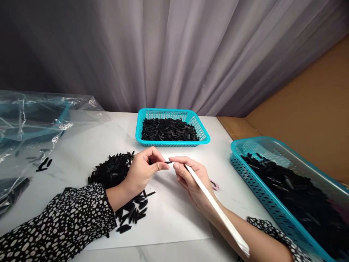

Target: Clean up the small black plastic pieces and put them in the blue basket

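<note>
teal basket (far), clear plastic bag, grey curtain

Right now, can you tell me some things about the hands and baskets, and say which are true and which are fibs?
1. The left hand pinches a small black piece. True.
2. The right hand holds a long white tool. True.
3. The far basket is red. False: it is teal.
4. A loose pile of black pieces lies by the left hand. True.
5. The near basket on the right holds nothing. False: it holds many black pieces.
6. The sleeves are plain white. False: they are black with white spots.
</note>
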`<move>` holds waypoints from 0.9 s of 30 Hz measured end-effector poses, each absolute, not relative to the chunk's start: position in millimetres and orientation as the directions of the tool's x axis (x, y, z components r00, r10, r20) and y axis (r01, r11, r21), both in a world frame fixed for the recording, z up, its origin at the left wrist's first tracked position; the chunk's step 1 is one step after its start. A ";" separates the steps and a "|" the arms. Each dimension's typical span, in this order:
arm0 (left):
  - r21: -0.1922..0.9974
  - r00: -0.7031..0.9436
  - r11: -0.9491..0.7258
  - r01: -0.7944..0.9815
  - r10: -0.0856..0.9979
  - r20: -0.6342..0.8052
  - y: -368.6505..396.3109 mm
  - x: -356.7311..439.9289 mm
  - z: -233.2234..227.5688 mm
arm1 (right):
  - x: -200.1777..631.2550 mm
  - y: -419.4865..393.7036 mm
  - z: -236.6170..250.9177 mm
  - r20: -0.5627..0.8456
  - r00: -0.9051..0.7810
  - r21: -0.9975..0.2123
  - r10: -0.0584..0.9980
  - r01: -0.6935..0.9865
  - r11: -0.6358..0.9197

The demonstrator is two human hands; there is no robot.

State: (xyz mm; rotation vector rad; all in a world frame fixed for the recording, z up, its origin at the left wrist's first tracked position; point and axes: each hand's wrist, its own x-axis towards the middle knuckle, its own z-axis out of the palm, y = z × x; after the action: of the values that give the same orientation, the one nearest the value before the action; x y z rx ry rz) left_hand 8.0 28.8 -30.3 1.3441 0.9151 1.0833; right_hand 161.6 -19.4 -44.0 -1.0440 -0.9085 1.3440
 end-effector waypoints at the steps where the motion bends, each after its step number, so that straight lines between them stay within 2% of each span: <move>1: 0.995 0.288 -0.081 -0.058 0.953 0.094 28.3 7.9 -29.9 | 161.9 -19.5 -44.5 -0.064 0.042 -0.956 0.997 -0.290 -0.049; 5: 0.999 0.364 -0.023 -0.039 0.931 0.035 27.2 7.4 -31.1 | 162.9 -20.6 -42.2 -0.086 0.040 -0.963 0.995 -0.259 -0.073; 10: 0.949 0.427 0.292 -0.116 0.877 -0.218 28.5 6.1 -29.9 | 162.9 -21.5 -37.1 -0.123 0.051 -0.943 0.991 -0.316 -0.101; 12: 0.927 0.465 0.360 -0.104 0.842 -0.275 28.4 5.6 -27.4 | 163.0 -21.0 -36.9 -0.121 0.048 -0.941 0.991 -0.324 -0.099; 15: 0.944 0.503 0.321 -0.077 0.830 -0.241 26.2 6.3 -25.8 | 163.0 -20.5 -38.6 -0.116 0.057 -0.940 0.992 -0.328 -0.091; 18: 0.982 0.523 0.185 -0.029 0.840 -0.143 23.8 8.0 -28.1 | 162.4 -21.9 -42.3 -0.101 0.068 -0.952 0.993 -0.298 -0.076; 21: 0.999 0.488 0.038 0.028 0.872 -0.047 23.6 8.7 -30.7 | 163.6 -20.0 -44.3 -0.091 0.019 -0.974 0.996 -0.212 -0.085; 23: 1.000 0.436 0.020 0.023 0.900 -0.028 24.8 8.4 -31.7 | 167.1 -10.4 -40.8 -0.059 0.013 -0.993 0.998 -0.101 -0.057; 25: 0.998 0.414 0.069 -0.001 0.908 -0.062 25.9 8.0 -32.5 | 172.7 9.4 -31.9 0.059 0.081 -0.995 0.995 0.081 0.052; 26: 0.994 0.420 0.105 -0.013 0.903 -0.090 26.2 7.8 -32.9 | 175.6 23.1 -26.0 0.174 0.133 -0.964 0.976 0.224 0.141; 27: 0.990 0.432 0.138 -0.021 0.895 -0.115 26.3 7.7 -33.3 | 178.2 38.6 -19.8 0.229 0.165 -0.945 0.959 0.275 0.178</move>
State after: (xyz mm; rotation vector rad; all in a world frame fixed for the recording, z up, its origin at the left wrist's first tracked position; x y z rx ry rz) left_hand 7.7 26.3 -33.3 1.2566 0.9030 0.8132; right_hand 178.2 38.6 -19.8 -1.3211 -1.3355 0.7774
